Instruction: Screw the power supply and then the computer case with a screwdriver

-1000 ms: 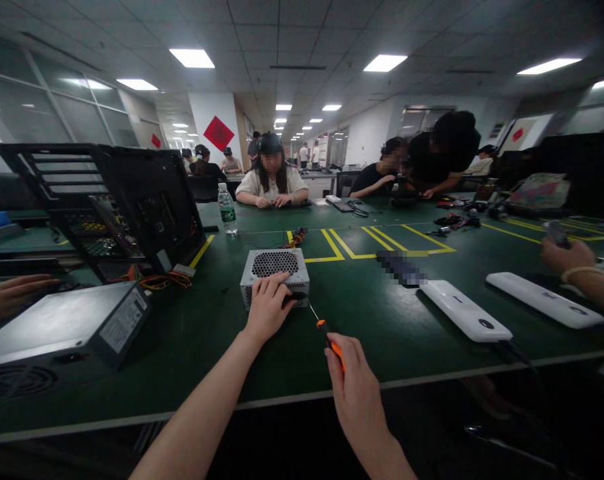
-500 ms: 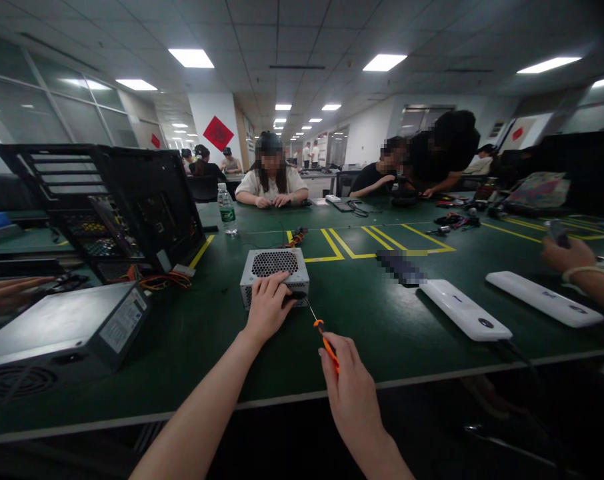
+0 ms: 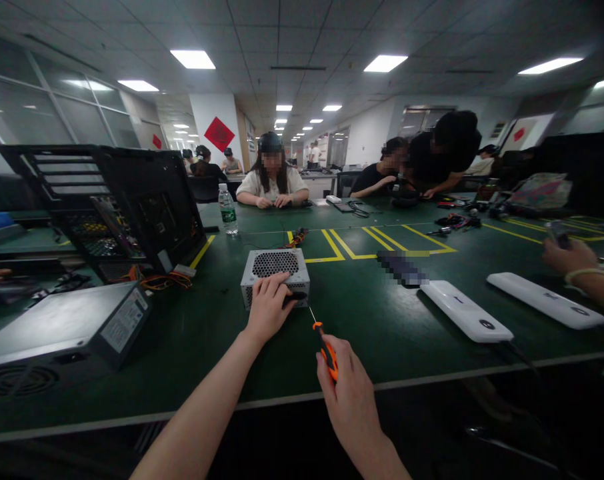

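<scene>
A small grey power supply unit (image 3: 252,267) with a honeycomb vent on top sits on the green table (image 3: 192,360). My left hand (image 3: 269,298) grips its near side, fingers over the top edge. Beside my left fingertips is a dark part (image 3: 297,296) on the unit's near face; I cannot tell exactly what it is. My right hand (image 3: 347,380) is closed around the orange and black handle of a screwdriver (image 3: 327,350). Its thin shaft points up and left at the unit's lower right corner. Whether the tip touches it is unclear.
At left lie a larger power supply (image 3: 67,327) and an open black computer case (image 3: 167,207). A water bottle (image 3: 227,212) stands behind. Two white devices (image 3: 465,310) lie at right, near another person's hand (image 3: 569,253). Someone sits opposite (image 3: 272,180).
The screwdriver handle has turned in my right hand, showing more black, and its tip has shifted slightly. My left hand stays on the unit. A co-worker's hand at far left has drawn back.
</scene>
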Demonstrator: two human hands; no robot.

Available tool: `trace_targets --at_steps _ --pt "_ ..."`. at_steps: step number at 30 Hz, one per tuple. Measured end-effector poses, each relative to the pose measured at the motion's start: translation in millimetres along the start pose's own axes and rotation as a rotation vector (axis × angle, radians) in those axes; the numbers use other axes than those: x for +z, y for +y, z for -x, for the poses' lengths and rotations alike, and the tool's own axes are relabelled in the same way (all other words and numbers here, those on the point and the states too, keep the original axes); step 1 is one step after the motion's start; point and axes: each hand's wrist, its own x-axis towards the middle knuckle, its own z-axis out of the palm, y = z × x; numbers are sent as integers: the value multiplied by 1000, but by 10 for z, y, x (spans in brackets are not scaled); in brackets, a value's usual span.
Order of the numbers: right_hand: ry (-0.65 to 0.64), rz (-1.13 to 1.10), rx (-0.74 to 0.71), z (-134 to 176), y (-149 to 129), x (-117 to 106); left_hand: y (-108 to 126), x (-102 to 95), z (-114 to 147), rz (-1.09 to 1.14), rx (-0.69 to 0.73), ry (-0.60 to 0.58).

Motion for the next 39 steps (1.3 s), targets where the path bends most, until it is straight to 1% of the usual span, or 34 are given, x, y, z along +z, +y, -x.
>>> trace_targets --at_steps 3,6,8,14,17,19,23,26,33,36,39 --pt "12 34 26 -1 45 -14 -1 0 2 -5 -3 -6" --pt "1 14 38 -3 58 -21 -2 -3 5 -4 2 -2" --pt "0 -18 34 -5 44 -13 -3 -6 6 -4 4 1" --pt "61 -81 -9 -32 -21 32 -5 -6 6 -12 5 2" --pt "81 -111 -34 -49 -22 17 -7 -3 8 -13 11 0" --pt "89 -116 -15 -52 -5 -10 -8 -3 9 -12 17 -2" --pt "26 -116 49 -39 56 -57 -11 -3 11 -11 25 0" --pt "-8 -143 72 -16 90 -49 -17 5 13 -14 26 -5" --pt "12 -180 41 38 68 44 -14 21 16 -26 15 -2" --pt "28 -218 40 27 62 30 -11 18 13 -19 14 0" --pt "40 -226 67 -1 84 -12 -12 18 8 -13 18 3"
